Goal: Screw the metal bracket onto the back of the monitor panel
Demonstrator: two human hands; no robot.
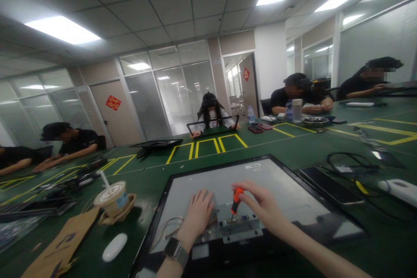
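Note:
A flat display panel (270, 176) in a black frame lies back side up on the green table in front of me. Low on its middle sits a metal bracket (243, 234) with a small circuit board (241, 220). My right hand (260, 202) grips an orange and black screwdriver (237, 197), its shaft pointing down at the bracket. My left hand (199, 213), with a watch on the wrist, lies flat on the panel just left of the bracket, fingers stretched out. Thin cables (171, 226) run across the panel beside my left hand.
Left of the panel are a drink cup (112, 200) with a straw, a white mouse (114, 246) and a brown paper bag (61, 245). To the right lie a black phone (330, 184) and cables (352, 163). Across the table a person holds a black frame (213, 126); several others sit around.

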